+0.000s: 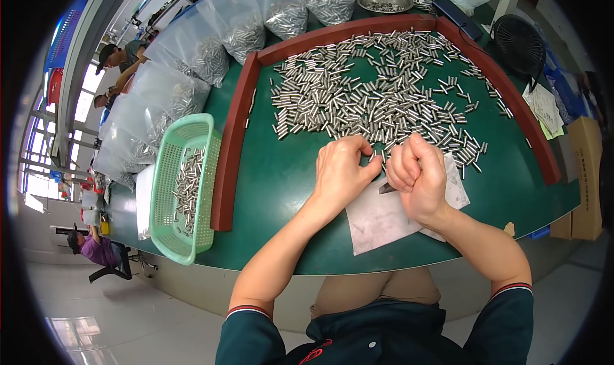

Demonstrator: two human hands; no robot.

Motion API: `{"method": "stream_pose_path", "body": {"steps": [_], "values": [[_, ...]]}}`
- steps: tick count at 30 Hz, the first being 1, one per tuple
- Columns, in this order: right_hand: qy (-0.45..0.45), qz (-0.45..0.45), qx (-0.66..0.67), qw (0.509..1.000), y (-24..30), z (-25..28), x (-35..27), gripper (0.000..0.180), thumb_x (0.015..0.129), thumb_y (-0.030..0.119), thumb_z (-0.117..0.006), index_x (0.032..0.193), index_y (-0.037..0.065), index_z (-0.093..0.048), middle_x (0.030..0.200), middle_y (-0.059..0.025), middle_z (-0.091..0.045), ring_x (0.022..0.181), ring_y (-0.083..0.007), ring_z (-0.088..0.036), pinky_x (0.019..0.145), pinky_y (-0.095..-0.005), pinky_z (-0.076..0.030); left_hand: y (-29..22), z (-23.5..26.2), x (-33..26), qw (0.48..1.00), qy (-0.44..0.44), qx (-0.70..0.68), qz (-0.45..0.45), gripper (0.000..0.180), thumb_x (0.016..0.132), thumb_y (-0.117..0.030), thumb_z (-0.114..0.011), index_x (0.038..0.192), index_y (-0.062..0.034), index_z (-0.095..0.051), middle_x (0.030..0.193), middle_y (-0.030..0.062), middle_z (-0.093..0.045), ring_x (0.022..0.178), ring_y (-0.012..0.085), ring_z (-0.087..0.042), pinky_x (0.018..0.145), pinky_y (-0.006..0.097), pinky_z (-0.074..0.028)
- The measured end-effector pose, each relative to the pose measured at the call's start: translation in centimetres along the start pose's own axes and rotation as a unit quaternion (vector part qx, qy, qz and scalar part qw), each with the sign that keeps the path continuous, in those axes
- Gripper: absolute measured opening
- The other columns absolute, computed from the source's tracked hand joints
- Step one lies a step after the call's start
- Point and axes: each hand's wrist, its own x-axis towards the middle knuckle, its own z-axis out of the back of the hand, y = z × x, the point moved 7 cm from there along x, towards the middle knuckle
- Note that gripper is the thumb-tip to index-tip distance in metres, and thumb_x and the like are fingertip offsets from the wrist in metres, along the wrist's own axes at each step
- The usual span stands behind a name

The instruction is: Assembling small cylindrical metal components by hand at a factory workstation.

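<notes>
Many short silvery metal pins (377, 103) lie loose in a wide heap on the green tabletop (275, 199). At the heap's near edge, my left hand (342, 167) is closed, thumb and forefinger drawn together with a small metal pin showing between their tips. Close beside it on the right, my right hand (419, 179) is curled into a fist. A dark metal piece (387, 188) sticks out below its fingers; the fist hides the rest. Smudged white paper (377, 227) lies under the right hand, near the table's front edge.
Red-brown wooden rails (233, 154) frame the heap. Left of them stands a green plastic basket (208, 221) with more pins. Clear bags of metal parts (246, 32) line the far and left sides. A metal bowl (385, 0) and black fan (519, 44) stand farther back; people sit at left.
</notes>
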Motion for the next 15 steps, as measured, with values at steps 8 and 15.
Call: {"method": "stream_pose_path", "body": {"steps": [8,15], "values": [[0.011,-0.016,0.002,1.0,0.1,0.0,0.1,0.043,0.089,0.023,-0.034,0.049,0.009,-0.028,0.044,-0.0004,-0.029,0.039,-0.0069,-0.022,0.037,-0.0215,-0.018,-0.8,1.1,-1.5,0.974,-0.023,0.089,-0.208,0.009,0.065,-0.003,-0.063,0.073,-0.0016,-0.059,0.059,0.0085,-0.049,0.054,0.0241,-0.05,0.049,0.034,-0.039],[0.013,-0.023,0.013,1.0,0.1,-0.1,0.0,0.043,0.089,0.022,-0.034,0.049,0.008,-0.028,0.044,-0.0002,-0.03,0.039,-0.0068,-0.022,0.037,-0.0214,-0.018,-0.1,1.8,-1.6,0.977,-0.003,-0.049,-0.209,0.01,0.068,-0.002,-0.063,0.076,-0.002,-0.057,0.062,0.0067,-0.047,0.054,0.0196,-0.046,0.048,0.03,-0.037]]}}
